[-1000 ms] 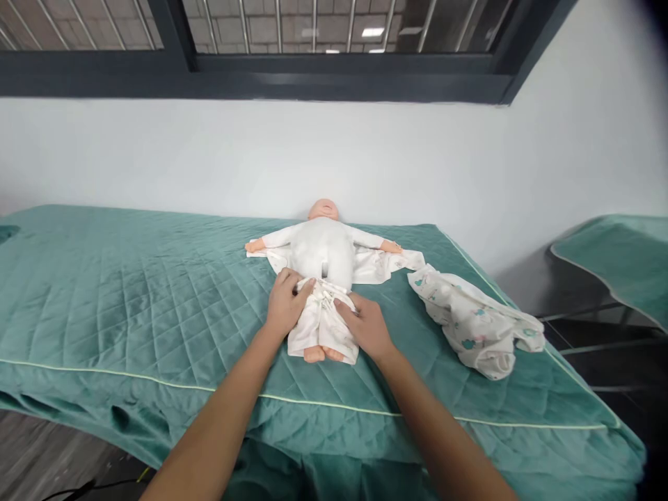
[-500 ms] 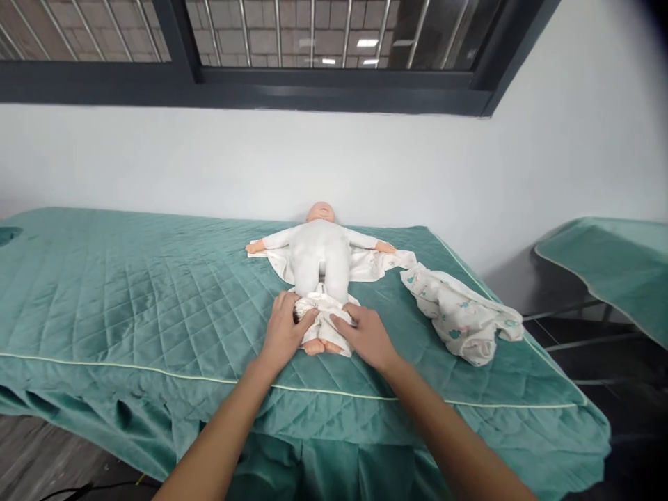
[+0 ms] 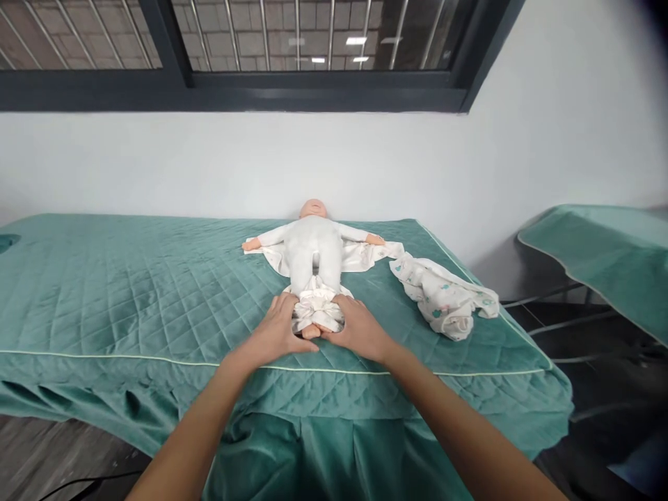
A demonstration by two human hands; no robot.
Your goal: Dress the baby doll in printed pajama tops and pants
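A baby doll (image 3: 313,240) in a white suit lies on its back on the green quilted bed (image 3: 130,292), arms spread, head toward the wall. White trousers (image 3: 316,306) are bunched low around its lower legs, with the bare feet (image 3: 312,331) showing. My left hand (image 3: 276,330) grips the left side of the bunched trousers. My right hand (image 3: 358,328) grips the right side. Both hands have fingers curled into the cloth at the doll's ankles. A white cloth (image 3: 360,256) is spread under the doll.
A crumpled patterned baby blanket (image 3: 443,296) lies to the right of the doll. A second green-covered bed (image 3: 600,250) stands at the far right across a dark gap. The white wall and a dark-framed window are behind the bed.
Both hands have slid the trousers down the doll's legs toward the feet, bunching the cloth. The doll's upper legs now show in the white suit. The view shifted slightly.
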